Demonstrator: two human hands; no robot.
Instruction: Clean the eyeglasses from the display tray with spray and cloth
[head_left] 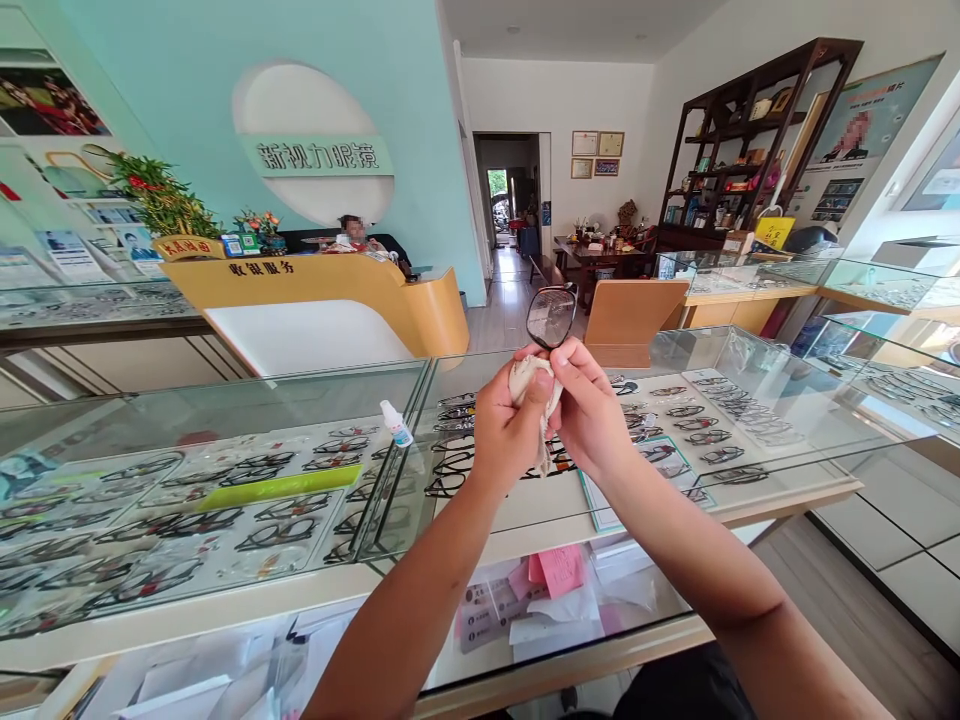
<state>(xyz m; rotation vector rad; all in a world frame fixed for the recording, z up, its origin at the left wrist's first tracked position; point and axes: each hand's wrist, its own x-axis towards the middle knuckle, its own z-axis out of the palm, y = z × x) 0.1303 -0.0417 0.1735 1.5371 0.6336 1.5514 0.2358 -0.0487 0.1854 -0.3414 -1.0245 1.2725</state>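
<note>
Glasses [553,316] | left hand [501,428] clutching cloth [524,375] | right hand [598,413] pinching their lower edge | projecting above both hands

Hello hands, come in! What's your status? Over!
Left grip: on pale cloth. Right grip: on dark-framed glasses, held up. Small white bottle off left, not in the way.

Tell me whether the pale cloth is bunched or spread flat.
Bunched: the pale cloth is crumpled in the left hand, with folds showing and a loose end hanging below.
</note>
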